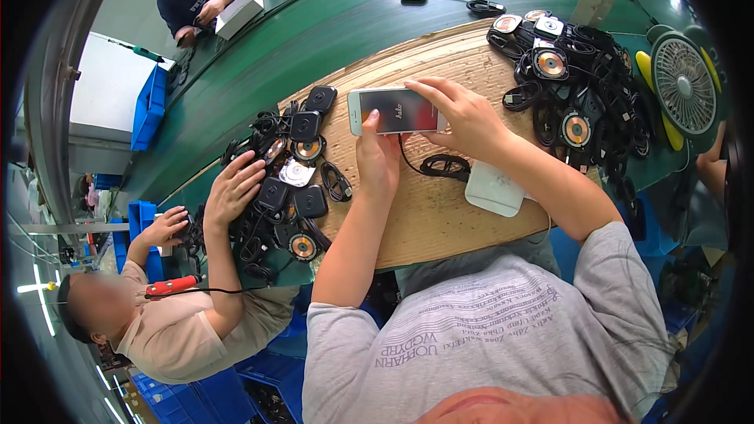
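Both my hands hold a white-framed smartphone (381, 112) sideways above the cardboard, its screen lit dark with a red patch. My left hand (378, 159) is closed at the lower edge, the thumb over the screen's left part. My right hand (473, 122) grips the right end, with fingers along the top edge and the thumb below. From beneath the phone a thin black cable runs to a coiled bundle (445, 166) on the cardboard. Whatever lies behind the phone is hidden. A white rounded square box (494, 189) sits under my right forearm.
The cardboard sheet (408, 224) lies on a green table. Round and square chargers with black cables pile up at left (271, 195) and right (577, 86). A fan (685, 78) stands far right. One co-worker's hand (234, 188) touches the left pile; another person sits across the green belt (353, 23).
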{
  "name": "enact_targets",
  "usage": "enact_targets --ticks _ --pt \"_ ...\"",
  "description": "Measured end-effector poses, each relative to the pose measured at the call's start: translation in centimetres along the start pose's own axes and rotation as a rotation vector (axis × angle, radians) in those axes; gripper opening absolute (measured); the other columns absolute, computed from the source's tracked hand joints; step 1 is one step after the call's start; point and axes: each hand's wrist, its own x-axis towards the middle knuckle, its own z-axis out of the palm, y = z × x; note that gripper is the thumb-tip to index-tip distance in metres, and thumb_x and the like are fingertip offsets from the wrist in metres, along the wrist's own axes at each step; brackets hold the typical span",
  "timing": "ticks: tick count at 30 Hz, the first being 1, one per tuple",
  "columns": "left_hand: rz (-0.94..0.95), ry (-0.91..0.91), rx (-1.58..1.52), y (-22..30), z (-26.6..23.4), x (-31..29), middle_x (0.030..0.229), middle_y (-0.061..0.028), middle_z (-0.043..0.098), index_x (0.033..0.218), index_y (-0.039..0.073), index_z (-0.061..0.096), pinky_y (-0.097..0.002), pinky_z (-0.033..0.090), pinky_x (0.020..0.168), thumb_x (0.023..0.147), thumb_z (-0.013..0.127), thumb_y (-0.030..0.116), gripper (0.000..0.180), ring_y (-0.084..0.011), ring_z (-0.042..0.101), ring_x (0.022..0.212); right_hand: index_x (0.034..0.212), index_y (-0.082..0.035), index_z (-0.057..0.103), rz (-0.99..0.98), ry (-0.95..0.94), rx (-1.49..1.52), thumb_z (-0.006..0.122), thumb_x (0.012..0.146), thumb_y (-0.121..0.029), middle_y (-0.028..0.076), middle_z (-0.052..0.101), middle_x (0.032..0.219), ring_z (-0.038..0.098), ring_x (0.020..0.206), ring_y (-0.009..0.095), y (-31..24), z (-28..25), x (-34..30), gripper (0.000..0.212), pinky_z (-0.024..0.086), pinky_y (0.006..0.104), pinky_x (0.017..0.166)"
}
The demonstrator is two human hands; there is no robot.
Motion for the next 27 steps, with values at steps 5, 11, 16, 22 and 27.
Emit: enact_targets --ticks 5,11,16,22,27 --pt "0.033 0.016 0.006 -0.1 0.1 -0.1 0.11 -0.0059 0.064 0.122 0.006 0.055 -0.0283 0.048 0.087 0.098 0.052 0.031 0.035 -0.0148 0.062 0.099 0.142 -0.016 0.044 0.01 0.003 0.009 0.08 0.069 -0.018 0.008 0.055 0.132 0.062 0.106 0.027 0.0 0.2 -0.1 0.082 0.055 0.0368 0.084" --pt "0.083 0.05 0.063 -0.4 0.3 -0.2 0.108 -0.0068 0.065 0.122 0.005 0.055 -0.0273 0.05 0.084 0.099 0.055 0.031 0.035 -0.0152 0.063 0.096 0.143 -0.016 0.043 0.069 -0.037 0.056 0.079 0.072 -0.017 0.009 0.053 0.134 0.062 0.106 0.028 0.1 0.3 0.0 0.079 0.055 0.0385 0.085" --pt "0.092 0.03 0.129 -0.4 0.0 -0.2 0.113 -0.0058 0.064 0.126 0.007 0.053 -0.0279 0.048 0.087 0.1 0.053 0.033 0.036 -0.0149 0.061 0.1 0.144 -0.014 0.041 0.095 -0.06 0.094 0.078 0.074 -0.016 0.01 0.049 0.138 0.06 0.112 0.03 -0.1 0.6 0.0 0.078 0.053 0.0403 0.09" --pt "0.099 0.046 0.111 -0.4 0.6 -0.5 0.107 -0.0075 0.065 0.122 0.004 0.054 -0.0271 0.05 0.083 0.1 0.056 0.032 0.036 -0.0155 0.064 0.094 0.144 -0.013 0.039 0.1 -0.078 0.117 0.077 0.076 -0.016 0.011 0.046 0.142 0.057 0.117 0.032 0.2 0.4 -0.2 0.079 0.052 0.0415 0.093" --pt "0.095 0.046 0.132 -0.3 1.0 -0.3 0.106 -0.0077 0.065 0.122 0.004 0.054 -0.0272 0.051 0.082 0.1 0.055 0.034 0.037 -0.0157 0.065 0.093 0.144 -0.012 0.039 0.083 -0.056 0.098 0.077 0.076 -0.017 0.011 0.046 0.142 0.057 0.117 0.032 0.4 0.2 -0.2 0.078 0.052 0.0412 0.093"
